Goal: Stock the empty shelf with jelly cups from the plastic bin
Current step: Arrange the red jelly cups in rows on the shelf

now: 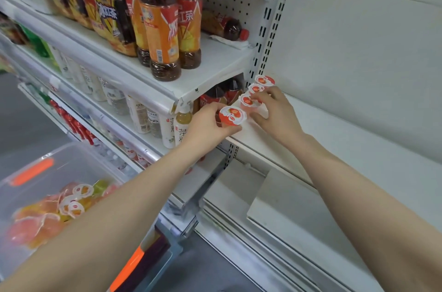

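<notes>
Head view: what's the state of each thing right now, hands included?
Left hand, grips the front jelly cup at the shelf edge.
Right hand, pinches the second jelly cup, upright in the row.
Third jelly cup and back jelly cup, upright.
Plastic bin, open, holding more cups.
Far tea bottle, lying on its side.

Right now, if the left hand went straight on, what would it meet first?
Likely the left hand, with its held cup, meets the row's nearest jelly cup, gripped by the right hand.
</notes>
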`<state>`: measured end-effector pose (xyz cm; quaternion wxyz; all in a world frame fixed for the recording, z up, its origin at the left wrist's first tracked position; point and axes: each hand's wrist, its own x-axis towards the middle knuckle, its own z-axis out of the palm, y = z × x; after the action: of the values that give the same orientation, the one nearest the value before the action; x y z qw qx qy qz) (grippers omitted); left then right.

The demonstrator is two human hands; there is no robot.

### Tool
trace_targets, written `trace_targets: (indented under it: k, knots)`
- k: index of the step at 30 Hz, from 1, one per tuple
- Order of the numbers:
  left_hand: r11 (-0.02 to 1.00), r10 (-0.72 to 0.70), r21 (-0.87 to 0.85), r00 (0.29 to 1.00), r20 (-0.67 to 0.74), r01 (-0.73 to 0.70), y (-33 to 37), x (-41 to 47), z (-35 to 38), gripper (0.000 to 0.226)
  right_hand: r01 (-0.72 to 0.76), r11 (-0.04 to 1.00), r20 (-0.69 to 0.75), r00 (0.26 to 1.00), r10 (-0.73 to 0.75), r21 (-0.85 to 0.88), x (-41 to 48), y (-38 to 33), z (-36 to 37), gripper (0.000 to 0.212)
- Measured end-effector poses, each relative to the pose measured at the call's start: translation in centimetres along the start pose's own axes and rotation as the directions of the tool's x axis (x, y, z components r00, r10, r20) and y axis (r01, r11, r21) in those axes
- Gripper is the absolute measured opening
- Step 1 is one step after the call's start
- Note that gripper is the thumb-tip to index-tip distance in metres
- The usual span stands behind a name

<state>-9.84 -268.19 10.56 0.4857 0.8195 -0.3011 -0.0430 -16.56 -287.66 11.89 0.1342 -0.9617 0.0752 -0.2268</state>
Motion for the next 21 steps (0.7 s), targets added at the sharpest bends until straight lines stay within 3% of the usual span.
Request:
trace_targets:
  k: [3,9,12,17,21]
  knots:
    - [1.0,0.007,0.023,1.0,0.012,-0.007,0.7,0.8,0.8,0.053,0.056,0.992,-0.026,0.998,-0.059,-0.116,-0.5,1.7,-1.6,0.047]
    - [0.997,-0.03,0.069,0.999,-0.01,0.031,0.6,1.1,2.2,0.05,0.02,0.947,-0.034,0.999,-0.033,-0.322,-0.9,4.8,-4.3,0.046]
    - [0.996,-0.02,0.09,1.0,-0.014,0.021,0.5,0.9,2.3,0.048,0.019,0.933,-0.022,0.999,-0.029,-0.36,-1.2,5.5,-4.4,0.046]
    - [0.986,0.018,0.165,1.0,0.004,-0.018,0.0,0.4,2.0,0.069,0.039,0.922,0.022,0.999,-0.033,-0.385,-1.7,5.3,-4.2,0.047]
    - [0.955,0.074,0.287,0.997,0.011,-0.074,0.0,-0.1,0.5,0.063,0.063,0.909,0.023,0.998,-0.059,-0.412,-2.2,4.3,-4.9,0.049]
